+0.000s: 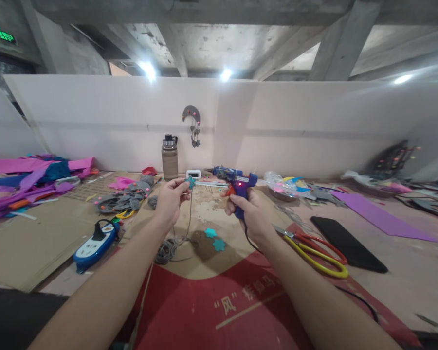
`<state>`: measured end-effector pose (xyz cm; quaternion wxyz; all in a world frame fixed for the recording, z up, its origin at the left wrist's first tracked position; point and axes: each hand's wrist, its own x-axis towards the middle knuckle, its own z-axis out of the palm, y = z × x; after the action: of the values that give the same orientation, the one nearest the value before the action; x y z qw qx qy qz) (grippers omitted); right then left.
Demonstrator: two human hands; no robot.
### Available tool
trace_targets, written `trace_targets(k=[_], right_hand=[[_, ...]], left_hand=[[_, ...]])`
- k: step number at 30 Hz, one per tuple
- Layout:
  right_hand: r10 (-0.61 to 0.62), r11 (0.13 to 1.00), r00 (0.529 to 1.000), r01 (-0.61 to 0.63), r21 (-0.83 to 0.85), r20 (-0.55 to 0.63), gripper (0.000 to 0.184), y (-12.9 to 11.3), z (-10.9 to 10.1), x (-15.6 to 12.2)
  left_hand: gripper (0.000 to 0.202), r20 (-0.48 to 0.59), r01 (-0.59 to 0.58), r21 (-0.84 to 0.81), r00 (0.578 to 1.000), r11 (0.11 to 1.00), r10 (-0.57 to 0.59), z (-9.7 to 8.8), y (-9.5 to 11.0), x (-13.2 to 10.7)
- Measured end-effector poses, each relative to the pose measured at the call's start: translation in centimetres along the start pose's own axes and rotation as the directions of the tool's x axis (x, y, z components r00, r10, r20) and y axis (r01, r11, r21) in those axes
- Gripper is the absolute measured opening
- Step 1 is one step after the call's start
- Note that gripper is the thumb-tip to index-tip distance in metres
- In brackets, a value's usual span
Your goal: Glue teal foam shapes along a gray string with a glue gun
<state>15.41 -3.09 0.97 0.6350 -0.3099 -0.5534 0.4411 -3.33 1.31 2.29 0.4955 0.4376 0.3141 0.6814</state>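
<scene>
My left hand (pixel 173 201) pinches a small teal flower-shaped cutout (pixel 190 182) between thumb and fingertips. A grey yarn strand (pixel 190 214) hangs from beside it down to a loose yarn coil (pixel 166 251) on the table. My right hand (pixel 250 211) is wrapped around the handle of a blue glue gun (pixel 245 182) with a red light lit, fingers at its orange trigger. The gun points left toward the teal cutout; I cannot tell whether they touch. Two more teal cutouts, one upper (pixel 210 233) and one lower (pixel 218 244), lie flat below my hands.
Red-and-yellow scissors (pixel 319 253) and a black phone-like slab (pixel 346 243) lie right. A power strip (pixel 97 246) sits left, near grey felt pieces (pixel 126 197). A bottle (pixel 170 158) stands at the back. A grey moon ornament (pixel 191 115) hangs on the white partition (pixel 131 107).
</scene>
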Motion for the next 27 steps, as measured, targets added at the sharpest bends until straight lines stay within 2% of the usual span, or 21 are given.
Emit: trace_targets(k=[3, 7, 10, 13, 17, 19, 22, 24, 26, 27], right_hand=[[0.096, 0.994, 0.995, -0.093, 0.065, -0.04, 0.017, 0.5, -0.7, 0.8], [0.236, 0.972, 0.963, -0.235, 0.021, -0.131, 0.014, 1.8, -1.6, 1.5], [0.328, 0.94, 0.935, -0.337, -0.049, -0.136, 0.014, 2.8, -2.0, 1.7], [0.375, 0.896, 0.919, -0.393, -0.208, -0.119, 0.01, 4.0, -2.2, 2.0], [0.397, 0.785, 0.912, -0.394, -0.479, -0.101, 0.009, 5.8, -2.9, 2.7], [0.366, 0.75, 0.922, -0.374, -0.545, -0.129, 0.013, 6.3, -3.4, 2.9], [0.247, 0.703, 0.949, -0.314, -0.638, -0.194, 0.025, 5.8, -4.2, 2.8], [0.104, 0.653, 0.972, -0.226, -0.723, -0.21, 0.028, 5.0, -4.2, 2.6], [-0.059, 0.591, 0.987, -0.084, -0.803, -0.147, 0.021, 4.0, -3.5, 2.3], [-0.108, 0.601, 0.989, -0.016, -0.799, -0.101, 0.016, 3.6, -2.9, 2.0]], left_hand=[[0.023, -0.004, -0.011, -0.003, 1.0, 1.0, 0.011, 0.0, -0.1, 0.1], [0.021, 0.003, -0.024, 0.005, 1.0, 1.0, 0.024, -0.1, -0.1, 0.2], [0.022, 0.014, -0.028, 0.01, 1.0, 1.0, 0.028, -0.2, -0.1, 0.2], [0.022, 0.023, -0.03, 0.013, 0.999, 0.999, 0.03, -0.1, -0.2, 0.2], [0.024, 0.075, -0.004, 0.037, 0.997, 0.999, 0.002, 0.0, -0.7, 0.0], [0.026, 0.096, 0.021, 0.055, 0.995, 0.998, -0.026, 0.0, -1.0, -0.1], [0.025, 0.103, 0.021, 0.095, 0.994, 0.995, -0.031, 0.1, -1.4, -0.2], [0.02, 0.107, -0.029, 0.183, 0.994, 0.983, 0.009, 0.1, -1.5, -0.4], [0.016, 0.119, -0.117, 0.333, 0.989, 0.936, 0.082, 0.3, -1.6, -0.8], [0.014, 0.131, -0.17, 0.414, 0.983, 0.894, 0.127, 0.4, -1.6, -1.1]])
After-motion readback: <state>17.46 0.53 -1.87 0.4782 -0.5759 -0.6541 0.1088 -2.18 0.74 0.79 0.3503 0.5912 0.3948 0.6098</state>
